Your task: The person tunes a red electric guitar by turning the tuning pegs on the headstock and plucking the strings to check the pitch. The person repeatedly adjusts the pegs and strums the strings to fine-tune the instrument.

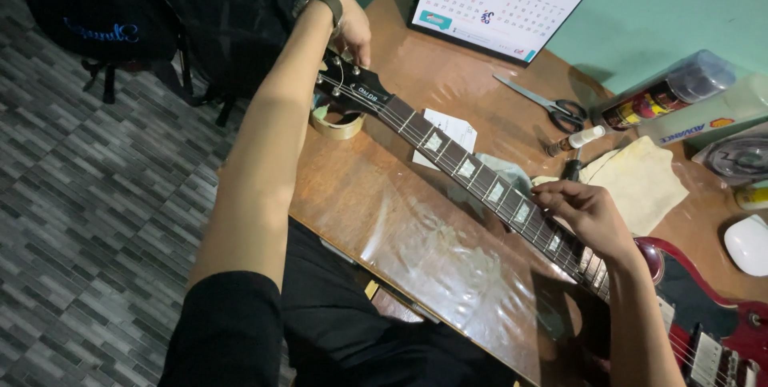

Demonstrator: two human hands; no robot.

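Red electric guitar (pixel 712 331) lies diagonally across frame on wooden desk (pixel 400 211). Left hand (pixel 352 31) pinches tuner on headstock (pixel 360 91), upper centre. Right hand (pixel 588 211) pinches thin string at neck (pixel 472 171). Guitar likely heavy, rigid; strings springy, sharp-ended; support by neck.

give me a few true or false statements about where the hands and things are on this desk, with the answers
1. The left hand is at the guitar headstock, by the tuning pegs. True.
2. The right hand rests on the white mouse. False: it is on the strings over the guitar neck; the mouse lies apart, to the right.
3. The scissors lie on the table between the desk calendar and the bottles. True.
4. The roll of tape sits on top of the cloth. False: it lies on the table under the headstock, far from the yellow cloth.
5. The guitar body is blue. False: it is red.
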